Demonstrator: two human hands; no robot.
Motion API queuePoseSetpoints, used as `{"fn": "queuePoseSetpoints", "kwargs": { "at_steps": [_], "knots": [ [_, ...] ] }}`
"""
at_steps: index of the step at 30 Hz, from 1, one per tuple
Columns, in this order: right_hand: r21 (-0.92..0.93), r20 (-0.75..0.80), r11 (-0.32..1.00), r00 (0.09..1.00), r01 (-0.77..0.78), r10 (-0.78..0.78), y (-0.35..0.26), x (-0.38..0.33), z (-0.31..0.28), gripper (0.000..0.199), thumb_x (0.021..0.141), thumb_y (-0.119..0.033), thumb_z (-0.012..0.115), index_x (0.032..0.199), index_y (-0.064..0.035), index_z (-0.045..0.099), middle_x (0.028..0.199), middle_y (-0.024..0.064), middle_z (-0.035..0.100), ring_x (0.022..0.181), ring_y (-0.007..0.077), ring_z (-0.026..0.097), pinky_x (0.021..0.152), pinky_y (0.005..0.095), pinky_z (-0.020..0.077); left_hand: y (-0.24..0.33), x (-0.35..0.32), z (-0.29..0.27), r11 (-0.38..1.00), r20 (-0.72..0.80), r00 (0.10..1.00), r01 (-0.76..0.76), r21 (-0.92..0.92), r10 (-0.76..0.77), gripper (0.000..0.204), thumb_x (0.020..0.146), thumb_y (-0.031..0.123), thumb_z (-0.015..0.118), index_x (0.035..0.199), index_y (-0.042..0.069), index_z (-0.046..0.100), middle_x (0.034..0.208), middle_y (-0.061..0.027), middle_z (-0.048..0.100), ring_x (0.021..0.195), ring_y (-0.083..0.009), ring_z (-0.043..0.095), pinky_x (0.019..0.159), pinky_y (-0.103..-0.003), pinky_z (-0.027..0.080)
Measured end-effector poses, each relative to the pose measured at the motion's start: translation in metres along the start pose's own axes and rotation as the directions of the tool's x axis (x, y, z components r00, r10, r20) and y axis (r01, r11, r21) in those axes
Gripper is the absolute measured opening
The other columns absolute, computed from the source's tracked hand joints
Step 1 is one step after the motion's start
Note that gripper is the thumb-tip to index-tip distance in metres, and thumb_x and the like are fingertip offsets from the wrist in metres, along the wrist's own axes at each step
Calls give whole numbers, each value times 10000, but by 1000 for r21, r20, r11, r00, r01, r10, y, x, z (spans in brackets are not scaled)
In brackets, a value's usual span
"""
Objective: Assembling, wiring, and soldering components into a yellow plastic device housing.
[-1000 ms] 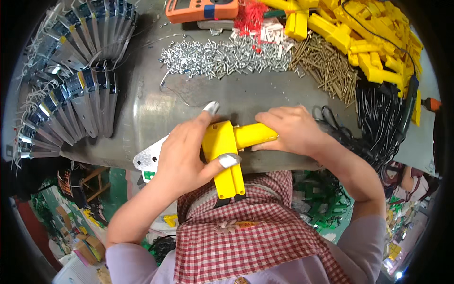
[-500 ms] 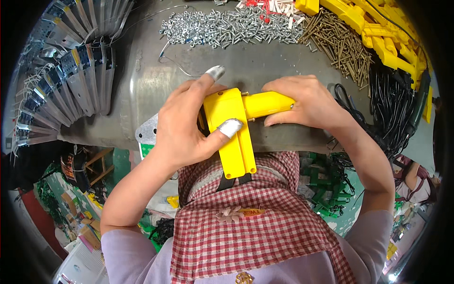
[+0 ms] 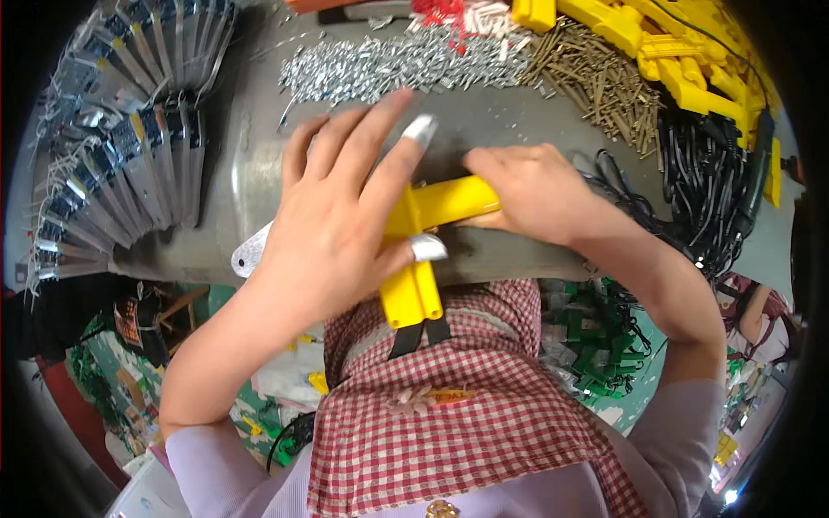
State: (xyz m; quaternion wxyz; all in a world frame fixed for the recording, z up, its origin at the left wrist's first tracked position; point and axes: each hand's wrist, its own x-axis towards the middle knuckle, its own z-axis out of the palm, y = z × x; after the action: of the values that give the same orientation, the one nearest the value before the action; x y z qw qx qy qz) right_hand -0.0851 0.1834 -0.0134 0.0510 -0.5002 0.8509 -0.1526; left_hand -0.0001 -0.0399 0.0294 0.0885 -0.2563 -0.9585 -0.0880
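A yellow plastic housing (image 3: 409, 293) with a handle-like arm to the right lies in front of me, over the near edge of the worktable. My right hand (image 3: 537, 194) is closed around the end of that arm. Spread over the housing's upper left part, my left hand (image 3: 324, 216) has its fingers stretched out and its thumb against the yellow body. Silver tape or foil covers the tips of its thumb and index finger. A pale metal plate (image 3: 249, 251) with a hole shows beside my left wrist, partly hidden.
Silver screws (image 3: 389, 69) and brass-coloured screws (image 3: 600, 82) lie in heaps across the back of the worktable (image 3: 237, 155). Fanned-out boards with metal plates (image 3: 160, 168) stand at left. Yellow housings (image 3: 682, 65) and black cables (image 3: 708, 181) are piled at right.
My left hand has loosened, its fingers straightening and spreading further over the housing. The housing and my right hand have shifted slightly left in the view.
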Motion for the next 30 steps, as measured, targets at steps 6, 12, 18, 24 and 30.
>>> {"fn": "queuePoseSetpoints", "kwargs": {
  "at_steps": [6,12,18,24,30],
  "knots": [
    [112,67,993,997,-42,35,-1,-9,9,303,695,-333,711,767,-42,667,784,151,667,782,312,655,672,423,519,47,43,20,949,195,976,149,-279,-96,809,627,231,784,1291,-2,385,1422,-221,325,1191,-385,455,984,-459,380],
    [359,-286,829,795,-429,535,26,-67,-88,430,719,-177,724,1116,-68,601,1123,146,565,1038,293,548,919,401,437,45,37,18,977,248,964,142,-160,-99,648,696,222,731,1238,-16,466,1007,-174,557,912,-355,559,790,-445,447],
    [-160,-828,156,219,-975,516,160,-233,-145,561,745,-171,693,1253,-21,508,1074,224,584,1054,389,529,900,449,438,55,50,25,972,208,974,-40,-233,90,475,719,180,704,1151,33,573,935,-115,573,879,-304,572,758,-412,459],
    [49,-645,326,219,-944,732,186,-251,-171,674,657,-293,688,1224,25,511,1063,274,619,1022,380,599,888,407,463,56,59,29,965,161,983,-44,-258,88,425,729,192,698,1108,25,600,878,-117,577,821,-310,586,712,-406,483],
    [682,-688,673,61,-288,723,110,-185,-158,405,831,-93,656,1180,1,473,978,109,586,927,215,594,813,325,482,47,70,30,953,274,959,13,-301,73,388,747,256,696,1072,52,635,909,-131,600,826,-321,610,713,-403,507]
  ]
}}
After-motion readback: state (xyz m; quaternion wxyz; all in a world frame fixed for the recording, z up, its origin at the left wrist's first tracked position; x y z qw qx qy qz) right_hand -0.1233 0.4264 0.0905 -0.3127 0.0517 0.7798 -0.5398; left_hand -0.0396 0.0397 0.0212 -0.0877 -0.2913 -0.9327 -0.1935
